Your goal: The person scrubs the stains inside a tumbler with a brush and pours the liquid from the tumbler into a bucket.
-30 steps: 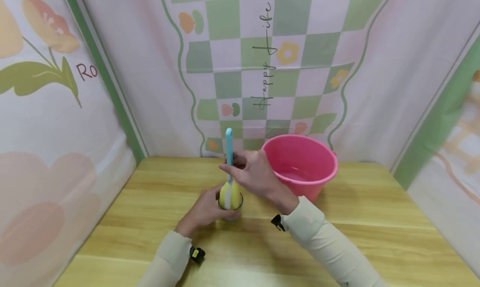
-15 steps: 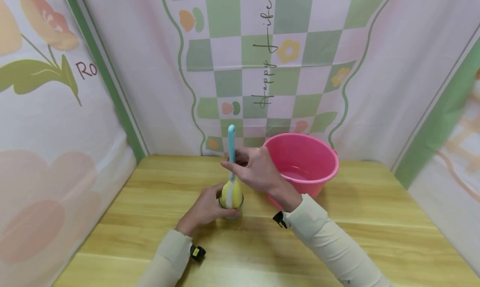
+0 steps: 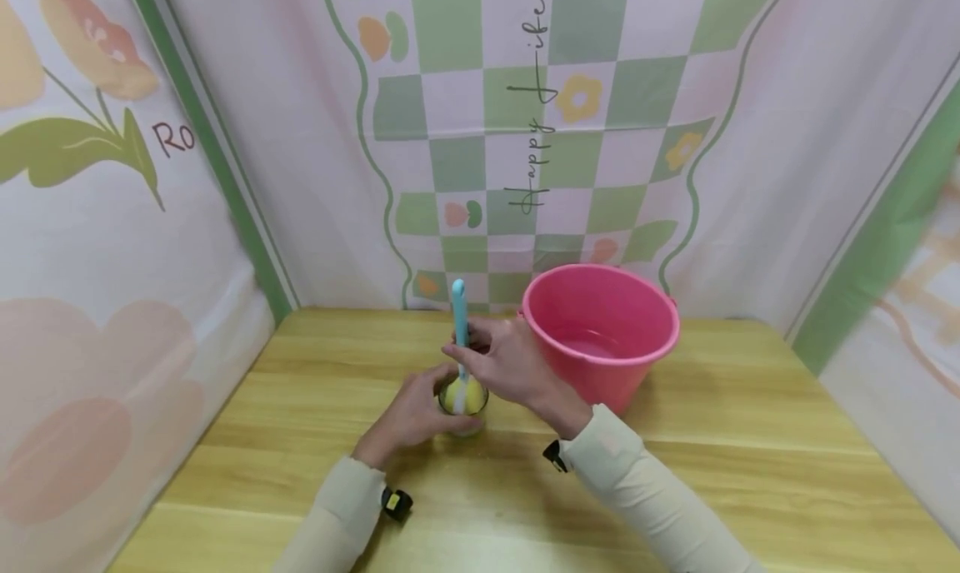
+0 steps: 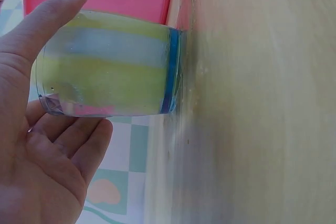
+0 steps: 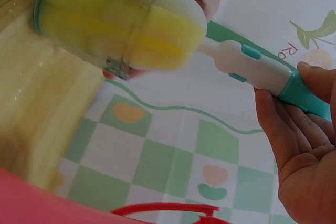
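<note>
A clear glass cup [image 4: 172,69] with a blue-tinted base stands upright on the table. My left hand [image 3: 412,411] holds it from the left, thumb and fingers on either side of its wall. Most of the yellow sponge head [image 5: 173,40] of a bottle brush sits inside the cup, its top showing above the rim. My right hand [image 3: 506,361] grips the brush's white and teal handle [image 5: 257,69] between thumb and fingers, above the cup. That handle points upward in the head view, the hand covering its middle.
Behind and to the right of the hands stands a pink bucket [image 3: 592,379], close to my right forearm. The wooden table [image 3: 315,390] meets a patterned cloth backdrop [image 3: 450,165] at its far edge. Small droplets lie near the cup.
The right hand and brush rose slightly, then came down, so the sponge head sits deeper in the cup now. My left hand has stayed around the cup.
</note>
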Tool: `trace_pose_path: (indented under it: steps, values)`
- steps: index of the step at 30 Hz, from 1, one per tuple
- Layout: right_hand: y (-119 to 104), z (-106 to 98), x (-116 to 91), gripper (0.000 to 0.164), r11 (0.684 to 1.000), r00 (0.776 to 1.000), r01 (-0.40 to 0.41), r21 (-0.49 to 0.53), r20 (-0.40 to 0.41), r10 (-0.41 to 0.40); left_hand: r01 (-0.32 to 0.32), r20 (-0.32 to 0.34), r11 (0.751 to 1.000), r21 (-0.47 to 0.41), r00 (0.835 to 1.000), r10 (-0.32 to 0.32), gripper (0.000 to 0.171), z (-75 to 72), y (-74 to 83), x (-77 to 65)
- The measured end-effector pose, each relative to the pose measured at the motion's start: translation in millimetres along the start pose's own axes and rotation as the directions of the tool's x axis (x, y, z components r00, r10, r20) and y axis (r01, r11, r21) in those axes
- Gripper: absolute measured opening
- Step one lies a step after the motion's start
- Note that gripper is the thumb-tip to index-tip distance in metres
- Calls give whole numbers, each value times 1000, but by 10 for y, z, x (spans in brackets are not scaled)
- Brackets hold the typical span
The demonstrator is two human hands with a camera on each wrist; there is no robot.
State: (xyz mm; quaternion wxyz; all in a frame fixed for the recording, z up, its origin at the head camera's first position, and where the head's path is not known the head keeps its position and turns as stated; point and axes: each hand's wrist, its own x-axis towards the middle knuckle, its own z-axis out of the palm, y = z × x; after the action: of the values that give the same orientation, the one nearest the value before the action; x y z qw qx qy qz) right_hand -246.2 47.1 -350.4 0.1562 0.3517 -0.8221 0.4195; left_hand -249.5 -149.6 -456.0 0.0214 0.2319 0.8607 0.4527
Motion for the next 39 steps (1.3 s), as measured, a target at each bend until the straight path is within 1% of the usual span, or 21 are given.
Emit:
trace_pose_path:
  steps: [3, 5, 10, 12, 17, 23, 30, 33, 39]
  values:
    - [-36, -58, 42, 14, 1000, 1000, 25, 8, 0, -25, 11, 10, 1000, -14, 1000, -11, 72, 1, -7, -4]
    - [-75, -116, 78, 13, 999, 1000, 27, 23, -3, -27, 18, 18, 1000, -21, 1000, -17, 73, 0, -9, -7]
    - [-180, -279, 167, 11, 999, 999, 26, 29, -31, -25, 26, 23, 999, -29, 999, -25, 66, -5, 0, 0]
    - [-214, -325, 198, 11, 999, 998, 39, 27, -41, -38, 29, 22, 999, -40, 999, -29, 64, -8, 9, 0]
    - [-245, -377, 246, 11, 999, 998, 42, 16, -37, -41, 22, 27, 998, -60, 999, -20, 64, -15, 15, -2]
    - [-184, -337, 227, 13, 999, 1000, 20, -33, -16, -21, 8, 34, 998, -55, 999, -6, 64, -4, 4, 0]
    - [-46, -204, 143, 16, 1000, 1000, -10, -11, 9, 10, 27, 36, 998, -60, 999, -25, 80, -9, 10, 0]
    - [16, -153, 96, 14, 1000, 1000, -21, 7, 9, 20, 25, 29, 999, -41, 999, -24, 79, -8, 10, 7]
    - [100, -88, 52, 11, 999, 1000, -20, 35, -15, 21, 23, 28, 999, -49, 999, -21, 74, -10, 21, -2]
